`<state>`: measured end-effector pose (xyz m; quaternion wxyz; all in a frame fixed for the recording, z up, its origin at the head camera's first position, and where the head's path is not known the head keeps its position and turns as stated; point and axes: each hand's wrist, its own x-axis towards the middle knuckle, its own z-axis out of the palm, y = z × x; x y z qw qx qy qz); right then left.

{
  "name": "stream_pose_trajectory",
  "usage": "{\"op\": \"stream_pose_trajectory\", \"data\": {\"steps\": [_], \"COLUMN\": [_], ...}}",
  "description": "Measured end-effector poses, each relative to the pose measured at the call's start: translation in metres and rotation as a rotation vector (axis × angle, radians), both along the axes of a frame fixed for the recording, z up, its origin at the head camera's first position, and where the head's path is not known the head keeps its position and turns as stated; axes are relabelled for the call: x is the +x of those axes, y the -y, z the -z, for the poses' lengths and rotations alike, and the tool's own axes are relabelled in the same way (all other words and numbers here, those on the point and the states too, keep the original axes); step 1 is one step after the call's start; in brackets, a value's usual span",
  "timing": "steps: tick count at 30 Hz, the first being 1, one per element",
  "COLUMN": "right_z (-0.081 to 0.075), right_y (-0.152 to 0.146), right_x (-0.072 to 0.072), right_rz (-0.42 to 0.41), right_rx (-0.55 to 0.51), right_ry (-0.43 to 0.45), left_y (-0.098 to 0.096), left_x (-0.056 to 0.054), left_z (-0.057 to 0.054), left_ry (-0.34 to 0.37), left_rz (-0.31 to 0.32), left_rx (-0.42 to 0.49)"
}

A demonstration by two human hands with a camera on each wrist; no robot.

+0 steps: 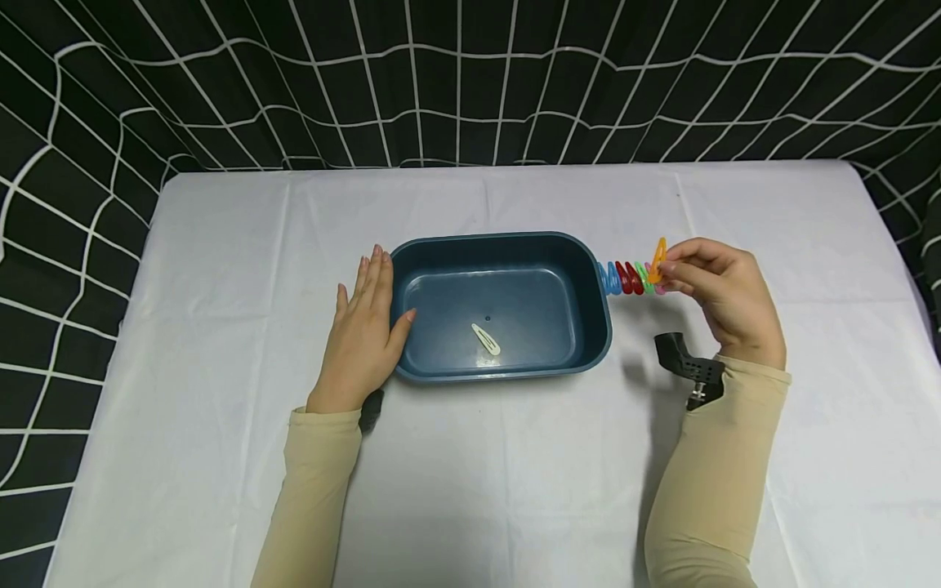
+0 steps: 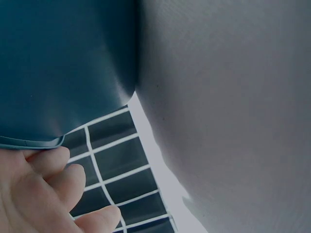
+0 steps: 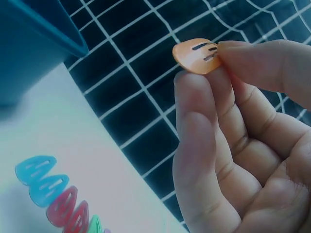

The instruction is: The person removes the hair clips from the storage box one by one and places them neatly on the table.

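An orange snap hair clip (image 1: pixel 657 261) is pinched between the thumb and fingers of my right hand (image 1: pixel 724 290), raised above a row of clips. That row of hair clips (image 1: pixel 625 278) lies right of the blue basin (image 1: pixel 500 375): blue, red, green and pink ones side by side, the pink one partly hidden behind my fingers. In the right wrist view the orange clip (image 3: pixel 197 56) shows its slots. My left hand (image 1: pixel 360 335) rests at the basin's left end, fingers straight along the outside and thumb over the rim. Inside the basin lies one white hair clip (image 1: pixel 486 339).
A white cloth covers the table (image 1: pixel 220 327). Black netting with white lines (image 1: pixel 456 90) stands behind the table and at its sides. A black wrist camera mount (image 1: pixel 691 367) sticks out from my right sleeve.
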<state>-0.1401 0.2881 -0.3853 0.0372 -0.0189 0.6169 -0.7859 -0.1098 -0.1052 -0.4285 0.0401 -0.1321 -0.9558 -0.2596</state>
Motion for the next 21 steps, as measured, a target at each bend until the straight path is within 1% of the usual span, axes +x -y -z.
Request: {"op": "stream_pose_trajectory", "data": {"steps": [7, 16, 21], "right_z": [0.005, 0.011, 0.015], "right_y": [-0.008, -0.017, -0.022], "right_x": [0.0, 0.0, 0.0], "right_rz": [0.052, 0.078, 0.137], "right_rx": [-0.025, -0.095, -0.107], "right_ry": [0.03, 0.072, 0.084], "left_y": [0.0, -0.001, -0.001], "left_x": [0.0, 0.0, 0.0], "left_z": [0.0, -0.001, 0.0], "left_ry": [0.006, 0.007, 0.008], "left_rz": [-0.001, -0.003, -0.001], "left_rx": [0.004, 0.013, 0.011]}}
